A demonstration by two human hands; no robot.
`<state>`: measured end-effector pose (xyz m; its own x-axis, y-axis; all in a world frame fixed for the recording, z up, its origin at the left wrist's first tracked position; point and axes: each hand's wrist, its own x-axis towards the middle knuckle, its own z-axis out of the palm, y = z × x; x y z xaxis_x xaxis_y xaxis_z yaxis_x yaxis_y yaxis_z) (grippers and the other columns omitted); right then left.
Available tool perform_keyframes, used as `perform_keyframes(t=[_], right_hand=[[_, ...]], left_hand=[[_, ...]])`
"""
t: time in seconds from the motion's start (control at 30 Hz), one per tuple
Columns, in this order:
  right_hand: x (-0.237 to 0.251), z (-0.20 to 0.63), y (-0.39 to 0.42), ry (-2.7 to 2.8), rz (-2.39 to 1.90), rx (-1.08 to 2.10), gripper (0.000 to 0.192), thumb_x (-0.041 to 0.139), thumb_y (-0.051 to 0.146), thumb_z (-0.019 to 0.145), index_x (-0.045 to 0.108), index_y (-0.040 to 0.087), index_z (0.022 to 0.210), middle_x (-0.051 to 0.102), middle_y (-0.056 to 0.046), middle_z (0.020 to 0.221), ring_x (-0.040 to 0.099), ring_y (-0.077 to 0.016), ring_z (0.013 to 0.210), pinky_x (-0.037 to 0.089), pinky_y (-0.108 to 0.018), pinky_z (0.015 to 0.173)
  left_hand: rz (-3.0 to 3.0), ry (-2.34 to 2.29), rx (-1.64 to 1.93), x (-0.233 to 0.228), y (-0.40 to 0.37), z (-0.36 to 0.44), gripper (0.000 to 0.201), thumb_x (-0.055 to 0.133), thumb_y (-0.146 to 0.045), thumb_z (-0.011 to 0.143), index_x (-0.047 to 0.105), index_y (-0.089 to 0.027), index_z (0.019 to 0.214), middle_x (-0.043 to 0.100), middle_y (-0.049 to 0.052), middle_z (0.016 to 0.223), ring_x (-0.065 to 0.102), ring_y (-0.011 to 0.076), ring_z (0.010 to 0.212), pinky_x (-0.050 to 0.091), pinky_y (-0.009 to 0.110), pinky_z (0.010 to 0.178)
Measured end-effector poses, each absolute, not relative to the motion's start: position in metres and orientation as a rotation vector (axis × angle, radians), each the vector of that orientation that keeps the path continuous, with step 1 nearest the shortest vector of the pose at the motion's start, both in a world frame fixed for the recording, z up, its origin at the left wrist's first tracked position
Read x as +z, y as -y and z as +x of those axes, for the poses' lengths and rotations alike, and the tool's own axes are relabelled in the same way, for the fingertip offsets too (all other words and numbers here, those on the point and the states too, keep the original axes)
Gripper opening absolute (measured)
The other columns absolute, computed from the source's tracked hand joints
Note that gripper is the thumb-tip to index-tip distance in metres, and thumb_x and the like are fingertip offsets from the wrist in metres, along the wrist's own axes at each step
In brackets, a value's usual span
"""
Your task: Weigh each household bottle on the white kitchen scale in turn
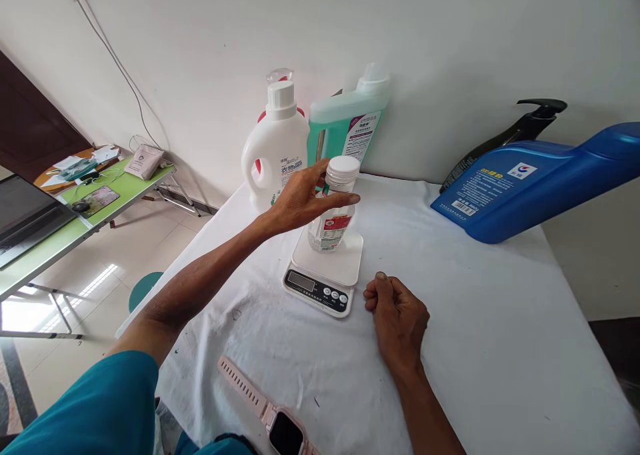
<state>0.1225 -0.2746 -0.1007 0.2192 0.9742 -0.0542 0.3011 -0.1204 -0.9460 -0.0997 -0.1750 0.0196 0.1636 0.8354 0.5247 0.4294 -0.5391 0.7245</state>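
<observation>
A small clear bottle with a white cap and a red label stands tilted on the white platform of a kitchen scale. My left hand is wrapped around the bottle's upper part, just under the cap. My right hand rests on the white cloth to the right of the scale, fingers curled in a loose fist with nothing in it.
A white detergent jug and a green liquid jug stand against the wall behind the scale. A blue jug lies at the right, a black spray bottle behind it. A pink smartwatch lies near me. A green side table stands at the left.
</observation>
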Motion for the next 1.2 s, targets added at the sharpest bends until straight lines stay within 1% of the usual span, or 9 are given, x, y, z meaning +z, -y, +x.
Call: perform_keyframes(t=[0.2,0.33,0.4,0.47,0.53,0.57,0.63,0.8,1.2], right_hand=[[-0.098,0.122,0.275,1.225,-1.615,0.94,0.056,0.055,0.072,0.093,0.06,0.023,0.066,0.063,-0.002,0.065,0.057,-0.0173,0.061,0.045,-0.033,0.067],[-0.098,0.121,0.274,1.219,-1.609,0.941,0.057,0.056,0.074,0.092,0.061,0.023,0.066,0.064,-0.003,0.065,0.058,-0.0176,0.061,0.045,-0.032,0.065],[-0.098,0.121,0.274,1.216,-1.609,0.94,0.059,0.056,0.077,0.091,0.061,0.023,0.065,0.064,-0.004,0.065,0.058,-0.0177,0.061,0.045,-0.032,0.064],[-0.099,0.121,0.273,1.221,-1.613,0.929,0.061,0.056,0.078,0.09,0.062,0.023,0.065,0.064,-0.004,0.065,0.058,-0.0175,0.059,0.046,-0.032,0.063],[-0.102,0.121,0.273,1.229,-1.612,0.92,0.061,0.055,0.078,0.091,0.062,0.023,0.066,0.065,-0.004,0.065,0.057,-0.0172,0.058,0.046,-0.032,0.062],[-0.104,0.122,0.272,1.229,-1.611,0.922,0.061,0.056,0.078,0.091,0.062,0.023,0.066,0.065,-0.004,0.066,0.057,-0.0172,0.058,0.046,-0.032,0.061],[-0.107,0.123,0.272,1.217,-1.612,0.933,0.06,0.057,0.078,0.091,0.063,0.023,0.068,0.066,-0.004,0.068,0.058,-0.0171,0.06,0.046,-0.03,0.06],[-0.11,0.122,0.272,1.197,-1.623,0.928,0.06,0.06,0.078,0.092,0.064,0.022,0.07,0.067,-0.004,0.07,0.058,-0.0155,0.061,0.046,-0.028,0.058],[-0.112,0.119,0.272,1.163,-1.613,0.923,0.055,0.064,0.072,0.092,0.064,0.022,0.068,0.064,-0.003,0.068,0.056,-0.0158,0.061,0.044,-0.03,0.058]], left_hand=[[2.031,-1.194,1.218,0.028,0.186,-0.098,0.04,0.086,-0.049,0.087,0.07,-0.019,0.109,0.078,0.006,0.108,0.07,0.0232,0.099,0.051,0.036,0.079],[1.942,-1.213,1.225,0.028,0.192,-0.099,0.05,0.083,-0.058,0.087,0.068,-0.021,0.117,0.076,0.01,0.122,0.071,0.0272,0.112,0.056,0.04,0.09],[1.877,-1.251,1.298,0.02,0.196,-0.105,0.053,0.076,-0.064,0.091,0.067,-0.021,0.122,0.075,0.011,0.129,0.071,0.0263,0.115,0.057,0.039,0.094],[1.804,-1.296,1.379,0.003,0.201,-0.116,0.052,0.062,-0.07,0.099,0.07,-0.02,0.114,0.077,0.01,0.116,0.072,0.0221,0.103,0.057,0.036,0.088],[1.707,-1.34,1.392,-0.024,0.204,-0.13,0.06,0.051,-0.074,0.102,0.07,-0.018,0.094,0.073,0.007,0.085,0.068,0.017,0.08,0.055,0.031,0.075],[1.64,-1.353,1.361,-0.04,0.206,-0.137,0.063,0.05,-0.077,0.101,0.068,-0.018,0.085,0.067,0.004,0.073,0.064,0.0146,0.068,0.052,0.03,0.068],[1.51,-1.409,1.306,-0.07,0.208,-0.151,0.065,0.055,-0.078,0.098,0.065,-0.018,0.076,0.058,-0.001,0.06,0.054,0.011,0.055,0.046,0.027,0.059],[1.329,-1.467,1.353,-0.109,0.208,-0.169,0.066,0.055,-0.081,0.095,0.061,-0.019,0.073,0.053,-0.003,0.056,0.048,0.0094,0.048,0.039,0.027,0.053],[1.354,-1.444,1.301,-0.108,0.206,-0.17,0.066,0.054,-0.081,0.096,0.062,-0.019,0.074,0.055,-0.003,0.059,0.051,0.0101,0.051,0.042,0.027,0.055]])
